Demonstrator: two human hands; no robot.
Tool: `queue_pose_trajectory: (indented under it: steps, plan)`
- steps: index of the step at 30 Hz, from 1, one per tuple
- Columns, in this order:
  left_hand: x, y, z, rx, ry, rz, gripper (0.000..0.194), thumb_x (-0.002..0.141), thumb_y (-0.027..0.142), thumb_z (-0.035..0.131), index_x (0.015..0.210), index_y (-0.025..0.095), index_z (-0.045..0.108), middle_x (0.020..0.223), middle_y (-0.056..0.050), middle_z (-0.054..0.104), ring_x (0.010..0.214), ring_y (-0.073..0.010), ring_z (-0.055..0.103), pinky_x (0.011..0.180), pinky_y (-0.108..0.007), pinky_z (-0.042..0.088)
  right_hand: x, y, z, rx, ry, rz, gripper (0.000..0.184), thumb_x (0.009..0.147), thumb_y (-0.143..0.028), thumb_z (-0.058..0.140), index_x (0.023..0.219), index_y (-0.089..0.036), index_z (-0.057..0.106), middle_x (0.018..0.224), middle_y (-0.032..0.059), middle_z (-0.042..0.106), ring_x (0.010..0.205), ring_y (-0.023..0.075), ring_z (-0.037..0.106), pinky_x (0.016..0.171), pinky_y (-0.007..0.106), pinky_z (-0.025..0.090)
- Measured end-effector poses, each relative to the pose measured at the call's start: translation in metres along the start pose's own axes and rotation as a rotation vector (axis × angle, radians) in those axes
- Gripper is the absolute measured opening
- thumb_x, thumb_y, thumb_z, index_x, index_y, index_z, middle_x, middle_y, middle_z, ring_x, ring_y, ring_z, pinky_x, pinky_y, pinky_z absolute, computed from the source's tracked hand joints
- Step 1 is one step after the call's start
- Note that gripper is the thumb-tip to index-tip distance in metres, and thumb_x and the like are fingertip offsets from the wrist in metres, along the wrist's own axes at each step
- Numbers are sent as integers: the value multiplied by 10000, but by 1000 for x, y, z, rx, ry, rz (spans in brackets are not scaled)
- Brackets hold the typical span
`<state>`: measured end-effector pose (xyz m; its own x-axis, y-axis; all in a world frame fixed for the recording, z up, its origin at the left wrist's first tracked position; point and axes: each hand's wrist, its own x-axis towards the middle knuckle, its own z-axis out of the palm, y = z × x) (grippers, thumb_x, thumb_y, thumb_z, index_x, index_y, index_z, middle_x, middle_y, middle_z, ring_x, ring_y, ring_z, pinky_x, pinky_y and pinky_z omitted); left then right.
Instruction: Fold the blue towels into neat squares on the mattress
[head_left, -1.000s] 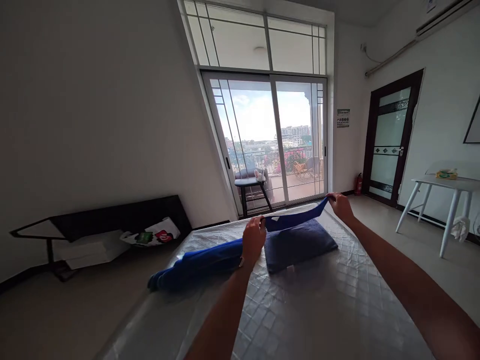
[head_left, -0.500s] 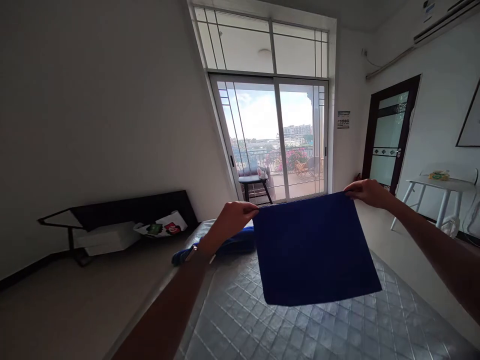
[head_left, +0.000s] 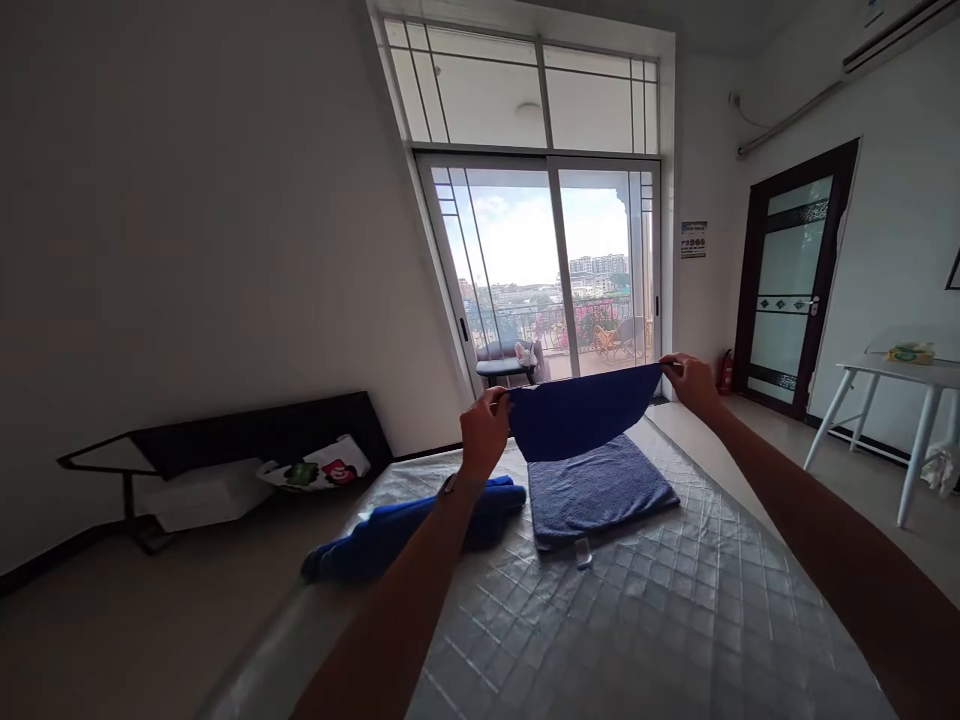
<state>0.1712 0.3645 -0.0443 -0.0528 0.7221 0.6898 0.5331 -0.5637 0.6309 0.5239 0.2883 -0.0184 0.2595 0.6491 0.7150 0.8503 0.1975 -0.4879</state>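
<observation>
My left hand (head_left: 485, 432) pinches one upper corner of a dark blue cloth (head_left: 585, 410), and my right hand (head_left: 691, 382) pinches the other. The cloth hangs stretched between them, its lower part swung away toward the window. Below it, a flat blue-grey towel (head_left: 600, 500) lies squared on the plastic-covered mattress (head_left: 637, 620). A bunched pile of blue cloths (head_left: 412, 530) lies to the left, partly behind my left forearm. By the towel's near edge sits a small clear object (head_left: 583, 553), too small to name.
Ahead are the glass sliding doors (head_left: 517, 260), with a dark stool (head_left: 506, 368) by them. White boxes (head_left: 199, 497) and a printed bag (head_left: 315, 465) lie on the floor at left. A white table (head_left: 907, 372) bearing a tissue pack (head_left: 910, 353) stands at right.
The cloth was lifted off over the towel and hung flat facing me half a second ago. Now both hands are farther forward and its lower part swings away over the towel.
</observation>
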Motion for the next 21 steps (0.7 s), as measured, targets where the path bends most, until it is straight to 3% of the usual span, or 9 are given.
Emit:
queue_pose_trajectory:
  steps: [2, 4, 8, 11, 15, 18, 21]
  plan:
    - [-23, -20, 16, 14, 3, 20, 237, 901, 351, 539, 1006, 188, 676, 936, -80, 774, 890, -230, 745, 860, -366, 557, -16, 17, 14, 15, -9, 21, 235, 905, -237, 567, 1071, -181, 723, 1079, 96, 764, 936, 229, 733, 908, 343, 524]
    - [-61, -45, 32, 53, -60, 30, 193, 894, 314, 548, 977, 196, 675, 988, -93, 769, 911, -240, 738, 862, -386, 562, -45, 39, 32, 6, -72, 82, 228, 883, -221, 570, 1038, -181, 732, 1067, 98, 766, 944, 238, 729, 893, 339, 529]
    - [-151, -100, 59, 192, -324, 71, 167, 893, 180, 519, 922, 223, 678, 1039, -79, 759, 997, -223, 722, 912, -364, 557, -120, 82, 71, -6, -284, 228, 214, 826, -166, 552, 862, -230, 753, 910, 57, 782, 860, 241, 740, 846, 334, 545]
    - [-193, -131, 67, 334, -451, 127, 210, 898, 124, 513, 958, 234, 681, 1101, -55, 748, 1046, -201, 708, 940, -340, 550, -163, 105, 92, -3, -339, 247, 212, 770, -142, 563, 771, -243, 749, 853, 41, 778, 830, 240, 740, 830, 329, 553]
    - [-203, -147, 68, 437, -374, 322, 223, 903, 104, 511, 971, 231, 681, 1080, -44, 744, 1025, -204, 705, 924, -353, 567, -187, 123, 105, -18, -344, 229, 254, 780, -164, 531, 890, -214, 755, 974, 63, 764, 925, 234, 718, 897, 340, 532]
    - [-198, -148, 67, 460, -259, 487, 226, 938, 120, 476, 1005, 223, 666, 1027, -51, 739, 932, -203, 711, 864, -358, 587, -189, 126, 106, -21, -341, 196, 277, 804, -176, 519, 962, -206, 745, 1044, 74, 745, 989, 230, 695, 940, 339, 508]
    - [-196, -146, 66, 457, -144, 547, 229, 978, 158, 440, 1091, 207, 633, 1037, -72, 727, 920, -200, 704, 851, -352, 583, -187, 124, 103, -29, -306, 176, 293, 839, -195, 503, 1022, -222, 730, 1102, 72, 728, 1028, 234, 676, 964, 347, 491]
